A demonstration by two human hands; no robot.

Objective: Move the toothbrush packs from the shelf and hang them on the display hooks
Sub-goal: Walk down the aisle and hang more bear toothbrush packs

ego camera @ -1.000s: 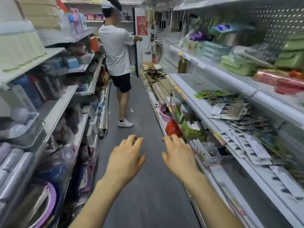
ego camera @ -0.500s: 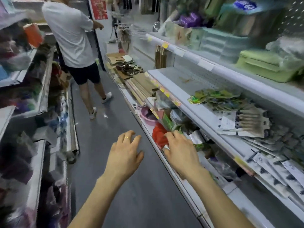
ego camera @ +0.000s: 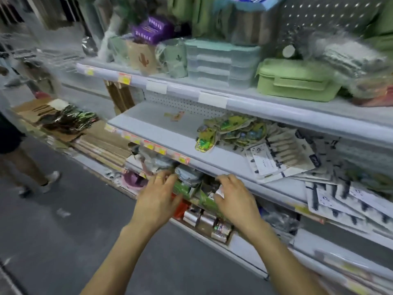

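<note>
The task is barely beginning, by my reading. The toothbrush packs [ego camera: 331, 201] are all lying flat on the middle shelf [ego camera: 170, 128], in the right half of the frame, overlapping one another in a loose heap. None is in either hand and none is hanging anywhere. The pegboard [ego camera: 319, 20] in the upper right is showing bare holes, and no display hooks are plainly showing on it, so every pack is waiting to be lifted and hung.

Both hands are reaching in at the centre of the frame, below the packs, toward the lower shelf [ego camera: 248, 258] under the price strip. The left hand [ego camera: 157, 199], wearing a ring, is spreading its fingers loosely and touching the green packets [ego camera: 182, 188], holding nothing. The right hand [ego camera: 236, 201] is bending its fingers down over a pale wrapper at the shelf front. Blur is hiding whether it is pinching that wrapper or only resting on it, so I cannot tell.

The packs are flat white cards carrying dark brushes. Those toward the right edge are lying with their long axes slanting from upper left to lower right of the frame. The fanned pack [ego camera: 280, 145] nearer the centre is pointing its pale handles toward the upper right and its dark heads toward the left. Which end carries the hanging hole is too blurred to say.
</note>
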